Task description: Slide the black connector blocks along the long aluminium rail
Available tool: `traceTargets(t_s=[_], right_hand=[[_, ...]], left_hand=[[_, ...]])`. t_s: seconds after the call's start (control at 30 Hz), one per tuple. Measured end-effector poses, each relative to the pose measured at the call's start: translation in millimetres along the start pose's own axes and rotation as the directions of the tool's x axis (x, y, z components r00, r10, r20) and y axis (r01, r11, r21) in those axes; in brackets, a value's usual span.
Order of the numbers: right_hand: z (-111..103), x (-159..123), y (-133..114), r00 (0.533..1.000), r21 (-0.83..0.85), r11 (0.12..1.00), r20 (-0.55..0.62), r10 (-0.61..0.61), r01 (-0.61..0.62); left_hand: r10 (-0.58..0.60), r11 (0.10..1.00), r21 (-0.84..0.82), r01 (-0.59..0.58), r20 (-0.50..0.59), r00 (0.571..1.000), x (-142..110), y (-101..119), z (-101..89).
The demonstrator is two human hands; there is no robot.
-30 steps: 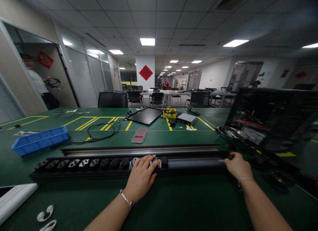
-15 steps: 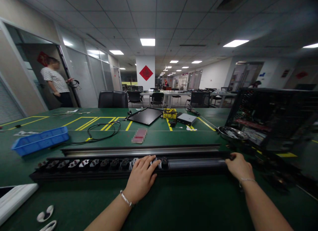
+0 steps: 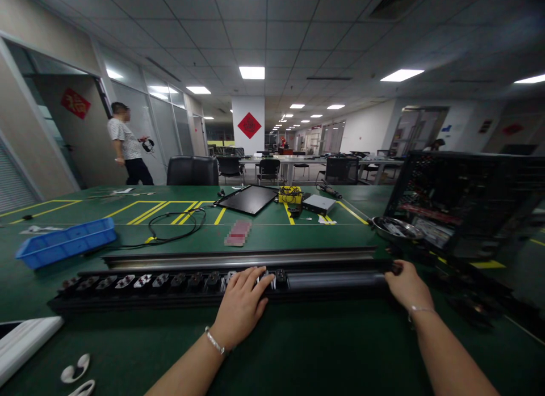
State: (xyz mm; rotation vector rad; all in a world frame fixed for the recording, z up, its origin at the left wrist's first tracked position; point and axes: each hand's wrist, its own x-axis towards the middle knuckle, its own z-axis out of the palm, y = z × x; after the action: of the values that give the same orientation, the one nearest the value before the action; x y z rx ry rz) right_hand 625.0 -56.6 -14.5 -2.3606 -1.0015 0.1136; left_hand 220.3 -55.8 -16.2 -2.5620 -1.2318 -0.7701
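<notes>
A long black power strip (image 3: 336, 281) with a row of socket modules (image 3: 179, 279) along its left and middle lies across the green table in front of me. My left hand (image 3: 240, 305) rests on top of it, fingers stretched over the sockets and thumb by the near side. It covers part of the row. At the strip's right end, my right hand (image 3: 407, 285) has its fingers closed on a black end part; the fingertips hide its exact shape. Just behind lies a long dark metal rail (image 3: 242, 260), parallel to the strip.
A blue bin (image 3: 66, 243) and a looped black cable (image 3: 174, 228) lie left. Farther back are a black panel (image 3: 249, 199), yellow box (image 3: 290, 194) and grey box (image 3: 318, 203). A metal bowl (image 3: 395, 228) and open computer case (image 3: 464, 206) stand right. A person (image 3: 128, 143) walks beyond.
Both my hands keep their places on the power strip. The person in the background has moved to the right, away from the doorway. My view has shifted very slightly.
</notes>
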Motion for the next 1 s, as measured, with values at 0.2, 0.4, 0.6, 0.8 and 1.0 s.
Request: traceTargets(t_s=[0.2, 0.4, 0.6, 0.8, 1.0], right_hand=[[6.2, 2.0, 4.1, 0.999, 0.003, 0.999, -0.016, -0.051, 0.051], [9.0, 2.4, 5.6, 0.998, -0.014, 0.998, -0.015, -0.06, 0.06], [2.6, -3.3, -0.4, 1.0, 0.002, 1.0, -0.022, 0.01, -0.01], [-0.6, -2.5, -1.2, 0.997, 0.013, 0.997, -0.013, 0.071, -0.071], [-1.0, -1.8, 5.0, 0.992, 0.05, 0.995, -0.078, 0.095, -0.092]], left_hand=[[0.006, 1.0, 0.012, -0.005, -0.007, 1.0, 0.8, -0.1, 0.3], [-0.003, 1.0, 0.014, 0.003, 0.005, 1.0, 1.0, -0.5, 2.0], [-0.004, 1.0, 0.009, 0.004, 0.002, 1.0, 0.8, 0.3, 0.3], [0.002, 1.0, 0.019, -0.001, -0.011, 1.0, 1.6, 0.7, -1.4], [0.012, 0.999, 0.036, -0.011, -0.017, 1.0, 1.6, 1.0, -2.2]])
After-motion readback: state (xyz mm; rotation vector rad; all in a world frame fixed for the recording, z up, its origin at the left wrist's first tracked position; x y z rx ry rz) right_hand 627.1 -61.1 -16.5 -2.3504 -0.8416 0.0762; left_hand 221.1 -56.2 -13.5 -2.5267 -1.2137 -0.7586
